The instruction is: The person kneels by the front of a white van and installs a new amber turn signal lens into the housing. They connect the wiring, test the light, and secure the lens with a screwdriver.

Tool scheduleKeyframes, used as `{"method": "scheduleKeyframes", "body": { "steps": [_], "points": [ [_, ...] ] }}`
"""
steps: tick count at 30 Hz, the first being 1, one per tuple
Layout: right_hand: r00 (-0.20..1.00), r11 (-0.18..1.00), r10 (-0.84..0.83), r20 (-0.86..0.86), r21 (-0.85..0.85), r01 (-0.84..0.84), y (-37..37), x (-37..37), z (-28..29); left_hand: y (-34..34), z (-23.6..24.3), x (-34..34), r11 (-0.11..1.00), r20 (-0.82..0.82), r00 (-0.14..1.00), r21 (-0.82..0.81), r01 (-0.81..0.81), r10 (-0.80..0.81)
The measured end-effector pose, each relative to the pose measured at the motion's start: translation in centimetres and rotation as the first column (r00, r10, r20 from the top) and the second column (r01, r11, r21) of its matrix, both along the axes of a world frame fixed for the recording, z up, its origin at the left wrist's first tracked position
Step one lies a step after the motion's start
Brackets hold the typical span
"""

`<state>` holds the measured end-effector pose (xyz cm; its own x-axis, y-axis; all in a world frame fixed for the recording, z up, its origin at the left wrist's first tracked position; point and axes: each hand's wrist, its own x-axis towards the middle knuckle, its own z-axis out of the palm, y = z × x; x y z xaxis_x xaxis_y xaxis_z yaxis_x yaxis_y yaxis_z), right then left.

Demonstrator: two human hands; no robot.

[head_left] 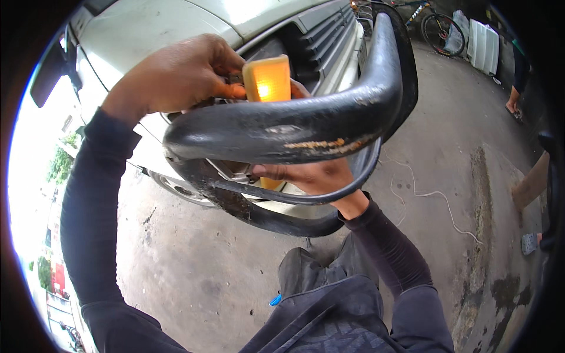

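Observation:
An amber indicator light [268,79], glowing, stands out from the front corner of the pale vehicle, behind a thick black bull bar [282,130]. My left hand [176,73] reaches over the bar, its thumb and fingers closed at the light's left edge. From below, my right hand [321,175] passes behind the bar. Its thumb points left, close to a yellow-orange part showing under the bar, and a fingertip shows at the light's right side. The bar hides most of the right hand's fingers and the middle of the light.
The bull bar's lower tube [294,226] curves around my right wrist. A dark grille [329,41] lies beyond. On the concrete floor [182,265] to the right runs a thin pale cable [438,194]. A bicycle [441,32] and other people's limbs are at the right.

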<state>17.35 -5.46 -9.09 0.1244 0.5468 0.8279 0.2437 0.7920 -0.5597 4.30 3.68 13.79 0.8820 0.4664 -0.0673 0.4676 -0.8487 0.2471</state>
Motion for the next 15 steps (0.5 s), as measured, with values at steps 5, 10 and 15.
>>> {"method": "scheduleKeyframes", "body": {
  "steps": [5, 10, 15],
  "points": [
    [0.992, 0.992, -0.086, 0.091, 0.101, 0.076, 0.5, 0.2, -0.9, -0.1, -0.7, 0.0, 0.989, 0.053, 0.996, 0.138, 0.058, -0.066],
    [0.982, 0.995, -0.103, 0.156, 0.028, 0.099, 0.3, 0.4, -1.6, -0.4, -1.4, -1.0, 0.991, 0.145, 0.989, 0.129, 0.023, -0.041],
    [0.980, 0.995, 0.079, -0.181, -0.051, -0.090, 0.2, 0.1, -1.5, -0.7, -1.8, -1.2, 0.959, 0.134, 0.991, 0.281, -0.030, -0.008]
  ]
}}
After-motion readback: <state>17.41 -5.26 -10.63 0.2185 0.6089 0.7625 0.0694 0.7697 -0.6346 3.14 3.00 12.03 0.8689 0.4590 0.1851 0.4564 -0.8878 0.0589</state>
